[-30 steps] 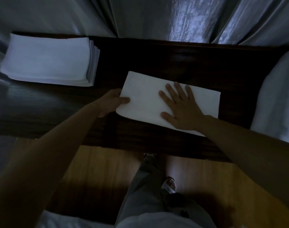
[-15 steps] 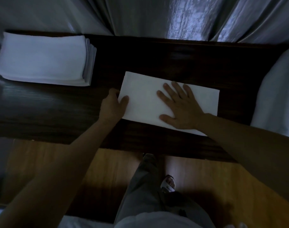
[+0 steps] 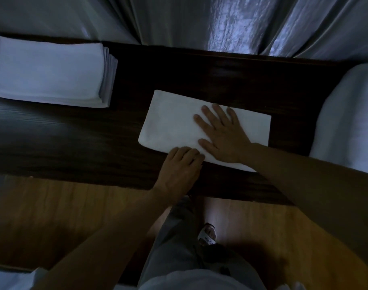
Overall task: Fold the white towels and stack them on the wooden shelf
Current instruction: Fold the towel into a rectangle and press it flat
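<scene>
**Head view: folded towel lies crosswise, stack off to your left**

Your right hand (image 3: 225,135) lies flat, fingers straight and spread, pressing the right half of the folded towel (image 3: 174,122) onto the dark wooden shelf (image 3: 199,70). Your left hand (image 3: 182,164) sits at the towel's near edge, fingers curled onto the cloth; whether they pinch the edge or only rest on it, you cannot tell from here. The towel's long axis runs left to right, tilted slightly. The finished stack (image 3: 49,74) sits well apart, at the shelf's left end, so your left hand is the nearer one for carrying the towel that way.
</scene>
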Demonstrator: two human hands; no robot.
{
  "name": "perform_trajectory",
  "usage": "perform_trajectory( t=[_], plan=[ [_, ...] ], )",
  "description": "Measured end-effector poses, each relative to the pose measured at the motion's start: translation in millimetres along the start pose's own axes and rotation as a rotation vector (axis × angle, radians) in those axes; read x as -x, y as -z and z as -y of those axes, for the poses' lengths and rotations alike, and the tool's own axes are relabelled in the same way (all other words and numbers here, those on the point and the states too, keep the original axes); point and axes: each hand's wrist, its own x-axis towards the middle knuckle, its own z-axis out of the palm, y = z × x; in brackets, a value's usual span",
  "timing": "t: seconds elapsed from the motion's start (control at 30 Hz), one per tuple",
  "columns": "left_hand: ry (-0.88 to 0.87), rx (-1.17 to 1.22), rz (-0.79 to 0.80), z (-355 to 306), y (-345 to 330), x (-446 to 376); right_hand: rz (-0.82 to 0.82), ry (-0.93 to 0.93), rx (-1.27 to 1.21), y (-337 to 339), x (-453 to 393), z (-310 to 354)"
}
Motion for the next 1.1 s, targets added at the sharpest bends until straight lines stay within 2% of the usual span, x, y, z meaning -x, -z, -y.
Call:
perform_trajectory(
  t=[0.27,0.4,0.47,0.53,0.6,0.67,0.77,0.87,0.93,1.0,1.1],
  plan=[
    [0.054,-0.122,0.164,-7.3,-11.1,2.4,0.043,-0.017,-0.034,7.2,-0.4,0.8],
    [0.075,-0.023,0.175,-4.2,0.9,-14.2,-0.017,-0.041,-0.140,17.9,-0.5,-2.0],
    [0.081,0.140,0.159,14.3,11.5,-30.1,-0.101,-0.160,-0.208,25.5,1.6,-9.9],
    [0.232,0.272,0.148,36.7,24.7,-50.9,-0.180,-0.345,-0.188,34.0,7.8,-23.1],
    [0.433,0.146,0.123,62.2,33.2,-73.9,-0.189,-0.531,-0.127,41.7,17.5,-38.0],
    [0.614,0.022,0.192,86.3,39.1,-95.0,-0.105,-0.741,-0.118,48.0,24.9,-53.7],
    [0.729,0.108,0.334,119.2,43.7,-118.9,0.054,-0.967,-0.369,55.8,27.3,-78.6],
    [0.624,0.159,0.447,144.7,39.1,-133.4,0.227,-0.904,-0.707,63.9,23.4,-103.7],
    [0.535,0.171,0.523,158.7,36.9,-141.7,0.353,-0.869,-0.832,68.4,22.3,-113.7],
    [0.480,0.199,0.625,171.5,37.5,-150.8,0.429,-0.845,-0.793,70.2,20.7,-119.6],
    [0.439,0.269,0.816,188.7,44.3,-162.7,0.453,-0.808,-0.721,72.5,17.0,-123.6]
  ],
)
